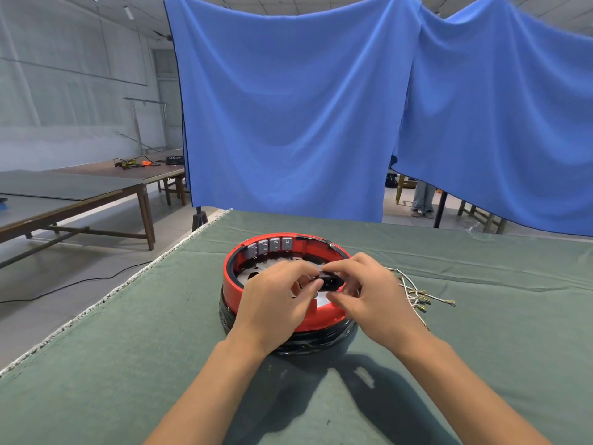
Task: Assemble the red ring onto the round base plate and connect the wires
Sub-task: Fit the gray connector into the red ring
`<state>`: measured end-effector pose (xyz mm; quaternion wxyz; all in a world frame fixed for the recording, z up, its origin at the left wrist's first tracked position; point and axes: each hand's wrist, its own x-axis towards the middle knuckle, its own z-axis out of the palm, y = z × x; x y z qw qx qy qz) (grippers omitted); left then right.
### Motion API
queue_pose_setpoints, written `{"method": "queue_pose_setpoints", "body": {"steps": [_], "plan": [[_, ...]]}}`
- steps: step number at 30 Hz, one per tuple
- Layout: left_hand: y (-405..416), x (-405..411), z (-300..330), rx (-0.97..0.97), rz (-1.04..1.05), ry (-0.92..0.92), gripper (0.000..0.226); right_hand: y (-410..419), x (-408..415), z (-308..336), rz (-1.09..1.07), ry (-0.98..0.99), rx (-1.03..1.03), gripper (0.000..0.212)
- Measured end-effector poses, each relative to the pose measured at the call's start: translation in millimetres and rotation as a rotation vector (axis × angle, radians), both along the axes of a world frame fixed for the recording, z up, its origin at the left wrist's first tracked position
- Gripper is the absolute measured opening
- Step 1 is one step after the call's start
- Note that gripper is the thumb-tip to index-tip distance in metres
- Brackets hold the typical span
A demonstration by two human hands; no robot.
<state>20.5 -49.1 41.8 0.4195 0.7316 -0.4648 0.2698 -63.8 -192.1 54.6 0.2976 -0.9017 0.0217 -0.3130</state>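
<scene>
Green felt table (160,364): red ring (231,277) on round base plate (314,343) (rigid; grip rim), left hand (276,303) and right hand (372,293) pinching small black part (329,282); loose wires (417,295) limp

Wires (417,292) crowd ring's (231,277) right.

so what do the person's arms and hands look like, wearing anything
Both arms are bare from the bottom of the picture up to the wrists: no sleeves show. The left hand and right hand wear no gloves, and no watch, bracelet or ring can be seen on the wrists or fingers. No markings, tape or cables are attached to either arm.
</scene>
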Motion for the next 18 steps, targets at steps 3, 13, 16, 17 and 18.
{"method": "queue_pose_setpoints", "body": {"steps": [3, 13, 16, 17, 18], "plan": [[0.8, 1.0, 0.2, -0.007, 0.012, -0.003, 0.011, -1.3, 1.3, 2.3, 0.035, 0.008, 0.112, 0.029], [0.7, 3.5, -4.5, 0.094, 0.160, 0.212, 0.034, -4.6, 1.2, -1.7, -0.012, -0.065, 0.171, 0.037], [3.7, 4.5, -4.1, 0.111, 0.085, 0.211, 0.032, -4.1, 1.7, -2.6, 0.000, -0.048, 0.155, 0.038], [5.3, 6.0, -3.8, 0.105, 0.063, 0.217, 0.031, -4.1, 1.8, -2.9, 0.003, -0.040, 0.154, 0.037], [7.2, 8.1, -3.6, 0.099, 0.047, 0.221, 0.031, -4.1, 2.1, -3.0, 0.004, -0.028, 0.153, 0.036]]}}
